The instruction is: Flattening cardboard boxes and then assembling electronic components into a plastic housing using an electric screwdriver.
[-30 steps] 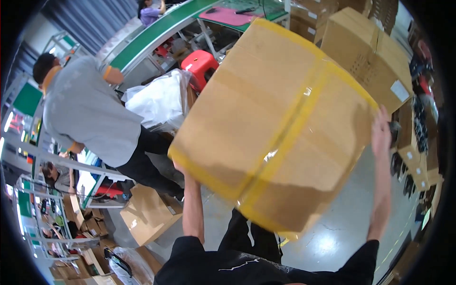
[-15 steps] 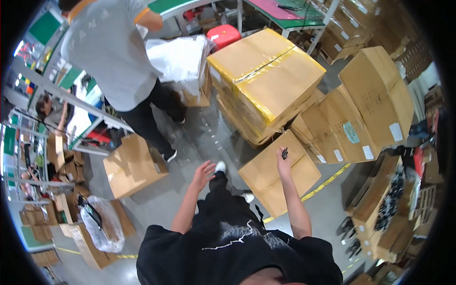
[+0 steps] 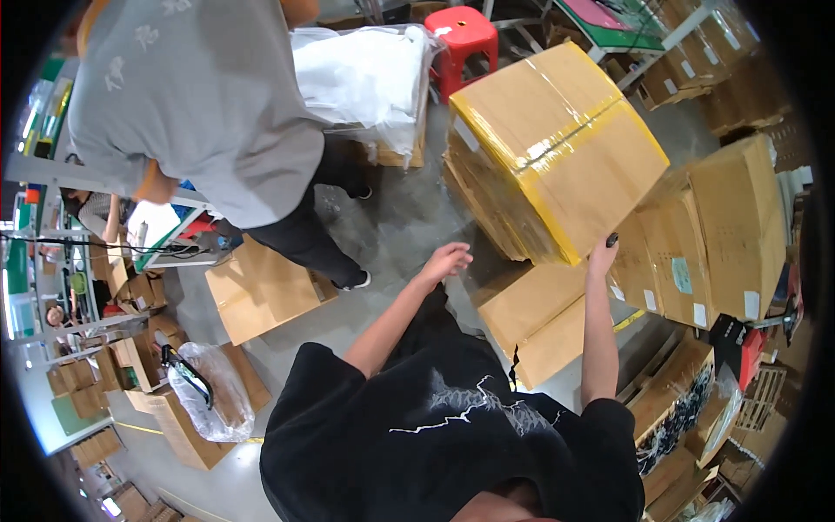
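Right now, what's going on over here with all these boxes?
A person's right grip holds a small dark object by the near edge of a yellow-taped carton; whether it touches is unclear. The left grip is open and empty-looking, apart from the carton. A plain carton sits lower down, and a co-worker in grey stands to the person's left.

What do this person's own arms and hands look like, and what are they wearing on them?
Wide, short black fabric sleeves belong to a black T-shirt with a jagged, lightning-like pale print. The forearms are uncovered, with no watch or band visible. The left hand and right hand are ungloved.
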`<control>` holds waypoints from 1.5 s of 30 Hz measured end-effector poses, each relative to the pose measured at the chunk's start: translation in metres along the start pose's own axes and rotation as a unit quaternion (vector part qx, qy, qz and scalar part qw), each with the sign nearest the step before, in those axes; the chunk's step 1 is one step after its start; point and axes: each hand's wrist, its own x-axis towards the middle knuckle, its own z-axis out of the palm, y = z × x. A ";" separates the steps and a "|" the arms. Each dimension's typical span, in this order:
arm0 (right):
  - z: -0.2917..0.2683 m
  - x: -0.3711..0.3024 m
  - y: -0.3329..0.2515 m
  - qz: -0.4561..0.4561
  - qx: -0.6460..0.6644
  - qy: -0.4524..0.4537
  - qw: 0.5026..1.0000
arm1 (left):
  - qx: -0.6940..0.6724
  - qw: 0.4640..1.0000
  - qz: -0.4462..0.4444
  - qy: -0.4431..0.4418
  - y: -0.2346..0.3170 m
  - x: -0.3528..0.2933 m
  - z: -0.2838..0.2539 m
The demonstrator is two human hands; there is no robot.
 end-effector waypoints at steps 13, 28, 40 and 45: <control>0.082 -0.033 -0.070 0.083 -0.383 0.147 0.908 | -0.013 0.998 0.050 0.019 0.075 0.071 -0.018; 0.077 -0.008 -0.054 0.062 -0.389 0.175 0.902 | 0.120 0.907 0.273 0.299 0.115 0.239 0.113; 0.109 0.050 -0.081 0.075 -0.386 0.154 0.906 | 0.162 0.910 0.292 0.247 0.159 0.323 0.099; 0.106 0.033 -0.083 0.091 -0.370 0.167 0.909 | 0.207 0.918 0.276 0.197 0.135 0.325 0.082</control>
